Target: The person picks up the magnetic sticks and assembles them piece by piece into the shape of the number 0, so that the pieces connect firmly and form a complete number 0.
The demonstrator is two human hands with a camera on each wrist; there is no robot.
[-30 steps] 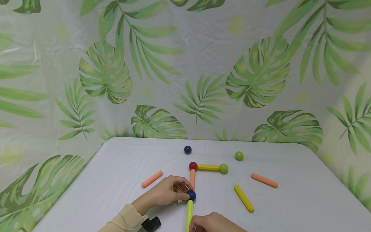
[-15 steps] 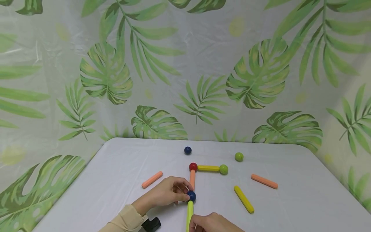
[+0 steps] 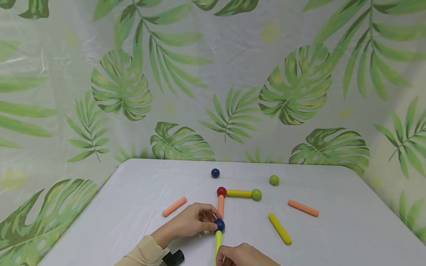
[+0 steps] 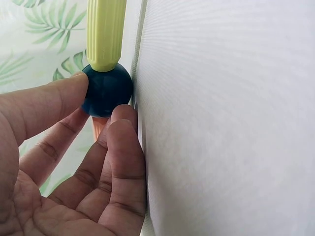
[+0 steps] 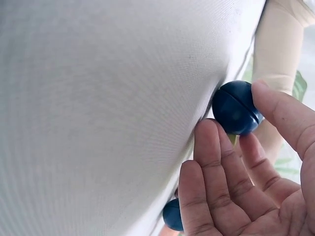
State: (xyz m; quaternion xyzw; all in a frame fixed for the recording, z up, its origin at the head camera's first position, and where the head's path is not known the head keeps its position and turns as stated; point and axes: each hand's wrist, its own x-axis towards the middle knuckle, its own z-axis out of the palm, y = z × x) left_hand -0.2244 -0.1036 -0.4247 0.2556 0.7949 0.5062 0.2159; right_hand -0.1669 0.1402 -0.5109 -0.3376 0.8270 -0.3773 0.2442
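Note:
My left hand [image 3: 197, 220] pinches a dark blue ball [image 4: 108, 91] between thumb and fingers, close against the white table. In the left wrist view a ribbed lime stick [image 4: 104, 34] meets one side of this ball, and an orange stick [image 4: 100, 127] shows on its opposite side. At the bottom of the head view my right hand [image 3: 244, 255] is by the near end of the lime stick. It grips a second blue ball [image 5: 237, 108], seen in the right wrist view and hidden from the head view. Beyond, a red ball [image 3: 221, 191] joins the orange stick to a yellow stick [image 3: 239, 193] ending in a green ball [image 3: 256, 194].
Loose on the table [image 3: 346, 225] lie a blue ball [image 3: 215, 173] at the back, a green ball [image 3: 274, 180], a yellow stick [image 3: 280, 229], an orange stick [image 3: 303, 208] at right and another orange stick [image 3: 174, 206] at left. A leaf-patterned curtain [image 3: 233, 74] hangs behind.

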